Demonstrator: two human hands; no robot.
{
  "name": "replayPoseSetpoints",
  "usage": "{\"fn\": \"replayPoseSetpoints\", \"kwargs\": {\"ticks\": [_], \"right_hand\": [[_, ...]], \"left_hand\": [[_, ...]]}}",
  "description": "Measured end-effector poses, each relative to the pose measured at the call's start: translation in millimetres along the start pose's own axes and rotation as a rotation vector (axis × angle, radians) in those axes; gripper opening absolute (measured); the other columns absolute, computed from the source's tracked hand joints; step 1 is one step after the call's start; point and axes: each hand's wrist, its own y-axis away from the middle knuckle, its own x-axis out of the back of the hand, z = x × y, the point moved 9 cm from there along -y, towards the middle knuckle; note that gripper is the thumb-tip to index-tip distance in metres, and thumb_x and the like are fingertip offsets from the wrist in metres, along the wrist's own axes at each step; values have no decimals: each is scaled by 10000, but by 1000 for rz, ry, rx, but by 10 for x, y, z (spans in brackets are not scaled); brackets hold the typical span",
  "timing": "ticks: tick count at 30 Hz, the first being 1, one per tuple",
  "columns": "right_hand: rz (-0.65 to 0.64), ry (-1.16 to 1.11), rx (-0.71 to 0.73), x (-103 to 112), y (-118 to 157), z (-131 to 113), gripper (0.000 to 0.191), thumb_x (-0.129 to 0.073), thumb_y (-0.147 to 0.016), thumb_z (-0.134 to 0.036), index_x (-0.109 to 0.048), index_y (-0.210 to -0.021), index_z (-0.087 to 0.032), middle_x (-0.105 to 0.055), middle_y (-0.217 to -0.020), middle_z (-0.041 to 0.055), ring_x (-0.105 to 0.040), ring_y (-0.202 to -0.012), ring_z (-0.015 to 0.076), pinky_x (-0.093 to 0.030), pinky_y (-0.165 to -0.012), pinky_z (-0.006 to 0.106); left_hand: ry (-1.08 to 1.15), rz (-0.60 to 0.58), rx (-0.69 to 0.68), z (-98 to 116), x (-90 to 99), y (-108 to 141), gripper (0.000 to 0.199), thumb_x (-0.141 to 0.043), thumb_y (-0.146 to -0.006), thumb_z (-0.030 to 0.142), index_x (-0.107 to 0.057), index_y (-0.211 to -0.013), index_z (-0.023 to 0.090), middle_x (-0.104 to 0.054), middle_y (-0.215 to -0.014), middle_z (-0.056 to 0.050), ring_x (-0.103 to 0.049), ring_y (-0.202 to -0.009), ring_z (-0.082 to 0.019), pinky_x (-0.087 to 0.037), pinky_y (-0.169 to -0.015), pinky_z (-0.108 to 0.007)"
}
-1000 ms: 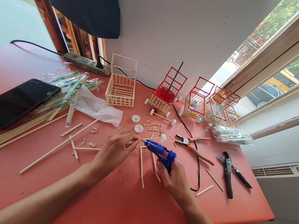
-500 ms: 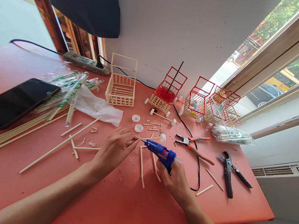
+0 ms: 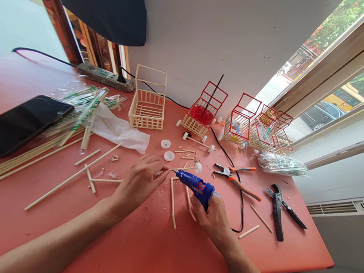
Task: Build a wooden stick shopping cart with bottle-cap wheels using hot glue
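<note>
My right hand (image 3: 215,219) is wrapped round the grip of a blue hot glue gun (image 3: 194,186). A clear glue stick juts from its back end. The gun's nozzle points left, close to the fingertips of my left hand (image 3: 142,181). My left fingers are pinched on a thin wooden stick (image 3: 183,169) with a white cap wheel (image 3: 198,168) at its far end. Something whitish shows between the fingers, mostly hidden. Below the gun, a small frame of joined wooden sticks (image 3: 172,205) lies on the red table (image 3: 133,259).
Two white caps (image 3: 169,156) and a wheeled axle (image 3: 198,143) lie beyond my hands. Several stick-built carts (image 3: 148,110) stand by the wall. Orange-handled pliers (image 3: 241,179), black cutters (image 3: 277,211) and the black cord (image 3: 242,212) are on the right; loose sticks (image 3: 70,178) and a phone (image 3: 16,125) left.
</note>
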Motion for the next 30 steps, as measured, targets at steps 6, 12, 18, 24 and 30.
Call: {"fn": "replayPoseSetpoints", "kwargs": {"ticks": [6,12,18,24,30], "right_hand": [[-3,-4,-3,-10,-6,15,327,-489,-962,-408,-531,-701,-215,-529,-556,-6,-441,-496,123,-303,-531,267],[4,5,8,-9,-6,8,306,-490,-959,-405,-574,-742,-207,-532,-565,-3,-443,-505,130,-311,-528,265],[12,-6,14,-4,-6,13,289,-506,-955,-396,-550,-732,-217,-534,-569,-5,-441,-498,130,-299,-519,269],[24,13,19,11,-5,3,302,-495,-959,-407,-528,-723,-222,-518,-564,-7,-424,-498,130,-287,-524,272],[13,-12,17,4,-16,-11,295,-493,-950,-402,-522,-720,-220,-511,-559,-14,-426,-486,124,-289,-516,264]], "left_hand": [[-4,-24,18,-34,-22,-2,221,-548,-976,244,-691,-820,180,-654,-797,-36,-596,-812,-198,-432,-742,-300],[-1,-40,40,-68,-39,7,242,-530,-975,271,-695,-816,194,-665,-813,-40,-612,-831,-208,-448,-757,-318],[-3,-32,34,-55,-14,6,216,-551,-966,249,-687,-805,202,-658,-801,-34,-610,-820,-208,-446,-745,-310],[-8,-17,21,-46,-6,6,206,-561,-963,228,-693,-811,186,-652,-798,-35,-600,-814,-207,-438,-744,-308],[-3,-17,14,-49,-10,10,198,-567,-962,221,-691,-812,185,-651,-805,-33,-601,-819,-203,-435,-746,-301]]}}
